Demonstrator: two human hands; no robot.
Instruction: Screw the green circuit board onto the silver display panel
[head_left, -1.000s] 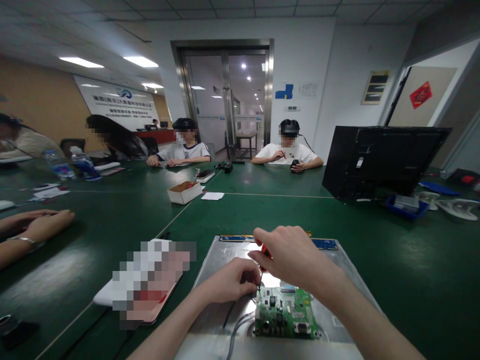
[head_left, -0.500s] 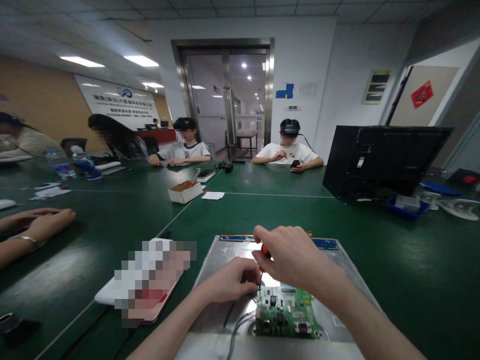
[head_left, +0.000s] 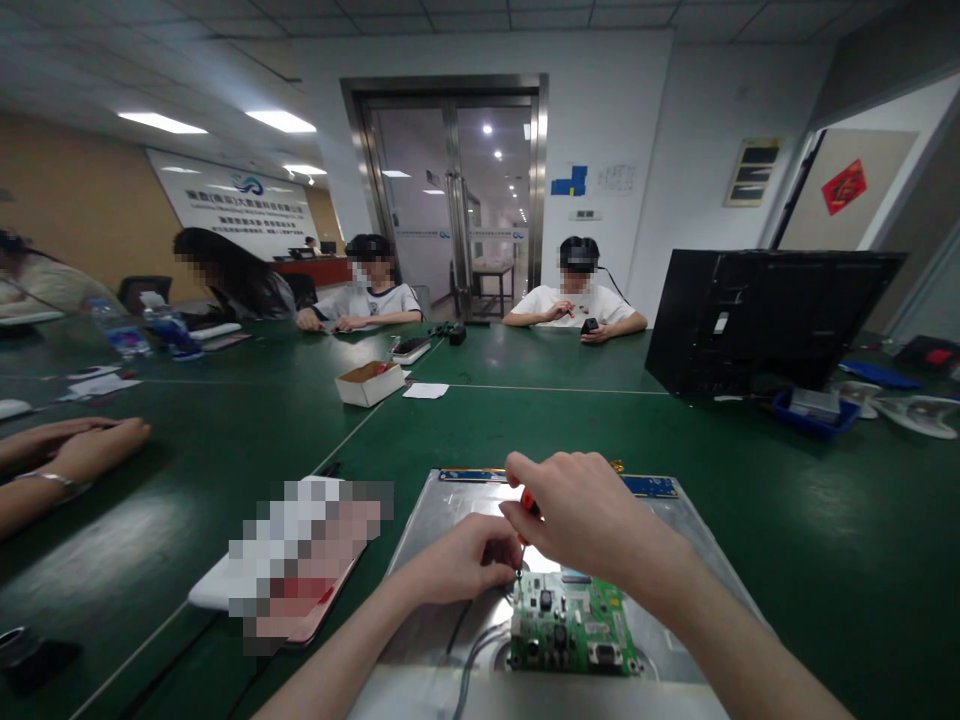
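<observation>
A green circuit board lies on the silver metal back of a flat panel. My right hand is closed around a screwdriver with a red-orange handle, held upright. Its thin shaft points down to the board's upper left corner. Beside the shaft, my left hand has its fingers curled in a pinch close to that corner; whatever is between the fingertips is hidden. A narrow blue circuit strip runs along the panel's far edge. Grey cables lie left of the board.
Left of the panel are a white and a pink phone-like item, partly blurred. Another person's hands rest at the left. A small open box stands ahead; a black monitor and blue tray are at the right. Several people sit around the table.
My right hand has shifted very slightly on the screwdriver handle. The left hand, the board and the panel stay where they were.
</observation>
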